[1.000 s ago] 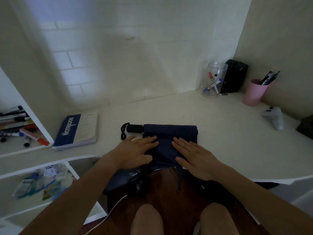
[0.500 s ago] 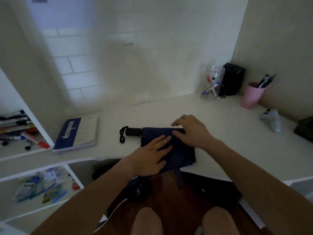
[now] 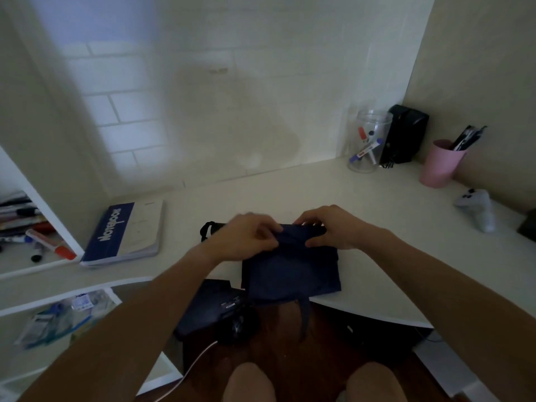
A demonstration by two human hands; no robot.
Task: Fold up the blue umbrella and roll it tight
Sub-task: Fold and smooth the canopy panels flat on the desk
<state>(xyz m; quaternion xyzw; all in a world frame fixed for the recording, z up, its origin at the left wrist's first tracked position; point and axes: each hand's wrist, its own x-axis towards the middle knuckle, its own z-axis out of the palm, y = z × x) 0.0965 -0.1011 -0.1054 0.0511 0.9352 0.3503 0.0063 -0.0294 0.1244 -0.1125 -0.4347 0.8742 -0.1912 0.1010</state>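
Observation:
The blue umbrella lies collapsed on the white desk, its dark fabric spread flat toward the desk's front edge with a strap hanging over it. Its black handle loop pokes out to the left. My left hand grips the far edge of the fabric near the handle, fingers curled on it. My right hand pinches the same far edge a little to the right. The umbrella's shaft is hidden under both hands.
A blue and white notebook lies left of the umbrella. At the back right stand a clear jar of markers, a black box and a pink pen cup; a white game controller lies further right. Shelves hold pens at left.
Both hands left the flat fabric and moved to the umbrella's far edge, where they now grip it; a second ago their palms pressed the cloth down near the desk's front.

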